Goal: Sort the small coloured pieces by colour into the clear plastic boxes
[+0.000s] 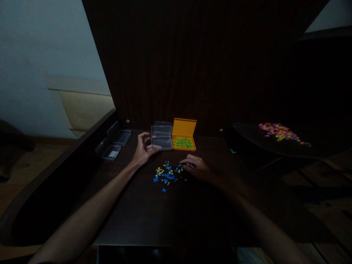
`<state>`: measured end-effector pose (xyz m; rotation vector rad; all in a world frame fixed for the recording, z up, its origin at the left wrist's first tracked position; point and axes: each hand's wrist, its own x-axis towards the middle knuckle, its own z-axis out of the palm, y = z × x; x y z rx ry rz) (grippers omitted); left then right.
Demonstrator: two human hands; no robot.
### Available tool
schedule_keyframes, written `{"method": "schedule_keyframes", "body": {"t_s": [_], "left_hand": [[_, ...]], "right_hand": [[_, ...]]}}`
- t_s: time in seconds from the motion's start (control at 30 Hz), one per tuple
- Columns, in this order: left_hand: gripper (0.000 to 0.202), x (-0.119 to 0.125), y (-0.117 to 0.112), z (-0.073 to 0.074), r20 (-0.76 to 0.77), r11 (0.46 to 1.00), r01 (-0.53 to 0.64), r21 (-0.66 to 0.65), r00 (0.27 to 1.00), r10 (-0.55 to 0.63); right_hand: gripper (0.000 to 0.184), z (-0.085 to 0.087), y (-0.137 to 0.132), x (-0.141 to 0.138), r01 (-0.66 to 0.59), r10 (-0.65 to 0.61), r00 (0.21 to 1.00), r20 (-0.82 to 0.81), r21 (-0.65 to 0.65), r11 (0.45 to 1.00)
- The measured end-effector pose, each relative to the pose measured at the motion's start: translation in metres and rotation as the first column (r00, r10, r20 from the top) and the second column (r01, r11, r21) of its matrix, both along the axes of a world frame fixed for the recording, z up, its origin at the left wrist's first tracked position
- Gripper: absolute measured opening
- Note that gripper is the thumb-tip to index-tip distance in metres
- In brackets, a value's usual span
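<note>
My left hand (144, 149) grips the left side of a clear plastic box (162, 143), whose hinged lid stands up; the thumb lies along its front edge. A loose pile of small building bricks (167, 176), blue, yellow and pale, lies on the dark table in front of it. At the pile's right edge is my right hand (196, 167), its index finger reaching out close to a blue brick (179, 165). Thumb and index finger look apart; whether a fingertip touches a brick I cannot tell. Touching the clear box on its right, an orange box (184, 127) with raised lid holds green bricks (183, 142).
Two more clear boxes with raised lids, one farther back (122, 137) and one nearer (112, 152), stand at the table's left side. A dark panel (176, 66) rises behind the table. Multicoloured small pieces (280, 132) are heaped on a dark surface at right.
</note>
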<state>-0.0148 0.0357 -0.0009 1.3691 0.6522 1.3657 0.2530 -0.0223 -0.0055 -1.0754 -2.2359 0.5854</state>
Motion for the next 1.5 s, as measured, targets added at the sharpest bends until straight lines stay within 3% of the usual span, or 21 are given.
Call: {"method": "schedule_keyframes", "body": {"t_s": [0.2, 0.53, 0.67, 0.9, 1.3, 1.5], "left_hand": [[0.056, 0.002, 0.0, 0.001, -0.027, 1.0, -0.014, -0.003, 1.0, 0.014], [0.082, -0.001, 0.001, 0.0, -0.111, 1.0, -0.02, 0.016, 0.994, 0.021], [0.084, -0.001, 0.001, -0.001, -0.11, 1.0, -0.03, 0.002, 0.993, 0.03], [0.084, 0.001, -0.001, 0.002, -0.098, 1.0, -0.016, -0.004, 0.995, 0.016], [0.079, 0.001, -0.001, 0.001, -0.102, 1.0, -0.002, 0.008, 0.995, 0.003], [0.078, 0.003, -0.001, 0.0, -0.096, 1.0, 0.014, 0.012, 0.995, -0.012]], "right_hand": [[0.022, -0.001, -0.001, -0.003, 0.039, -0.038, 0.999, -0.032, 0.031, 0.999], [0.017, 0.002, -0.006, -0.003, -0.037, 0.033, 0.997, -0.07, -0.058, 0.998], [0.018, 0.005, -0.008, -0.003, -0.036, 0.035, 0.999, -0.019, -0.065, 0.997], [0.021, 0.003, -0.006, -0.006, 0.064, -0.066, 0.992, 0.104, 0.02, 0.998], [0.016, 0.005, 0.006, 0.01, 0.079, -0.083, 0.991, 0.105, 0.036, 0.996], [0.014, 0.003, 0.004, 0.007, 0.127, -0.134, 0.97, 0.203, 0.044, 0.991]]}}
